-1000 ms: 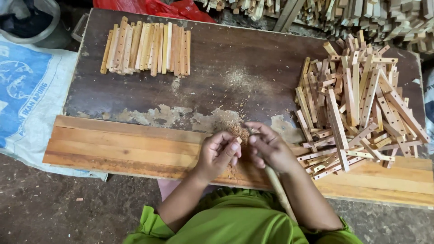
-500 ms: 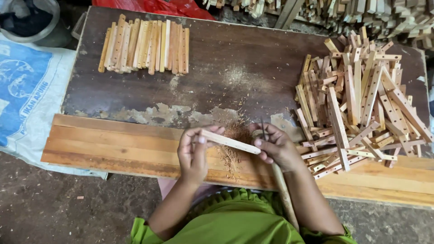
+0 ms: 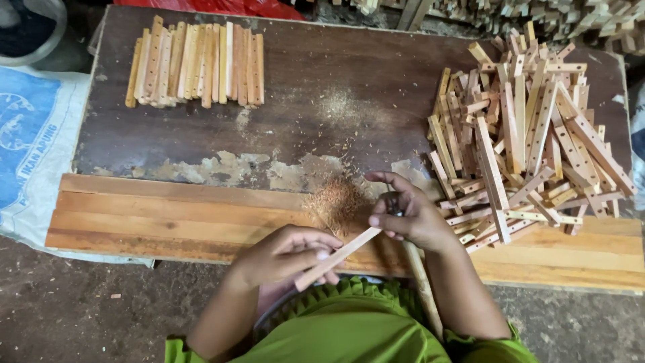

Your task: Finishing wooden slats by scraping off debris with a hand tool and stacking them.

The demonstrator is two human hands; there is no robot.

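The left hand is curled around the lower end of a thin wooden stick, fingers closed over it just above the green shirt. The stick slants up to the right, and its upper end meets the right hand, whose thumb and fingertips pinch there while also gripping a small dark tool; what the tool is cannot be made out. So the stick spans the gap between both hands, held over the near edge of the table, above the pale planks. A little heap of shavings lies on the planks just beyond the hands.

Right of the right hand, close by, is a loose pile of drilled sticks lying crisscross. At the far left of the table is a neat row of similar sticks laid side by side. Left of the table lies a blue-and-white sack, and a dark tub's rim shows at the top-left corner; its contents cannot be told.
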